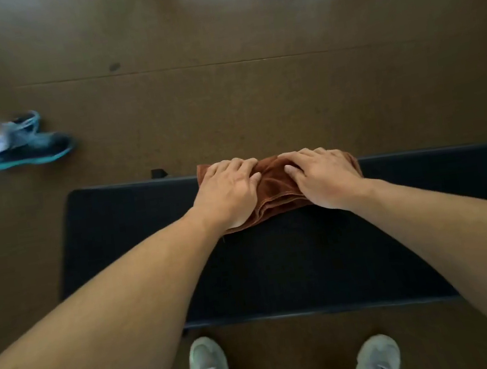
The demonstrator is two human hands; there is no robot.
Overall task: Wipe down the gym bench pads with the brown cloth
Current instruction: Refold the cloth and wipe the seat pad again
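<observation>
Two hands press one brown cloth [279, 191] onto a single black bench pad [293, 258], at the middle of the pad's far edge. The left hand [229, 191] and right hand [322, 178] lie side by side on the folded cloth, fingers loosely spread and bent over its far fold. Two pale shoes [208, 366] stand at the pad's near edge; another person's blue sneaker [27, 146] sits beyond the pad's far left corner.
</observation>
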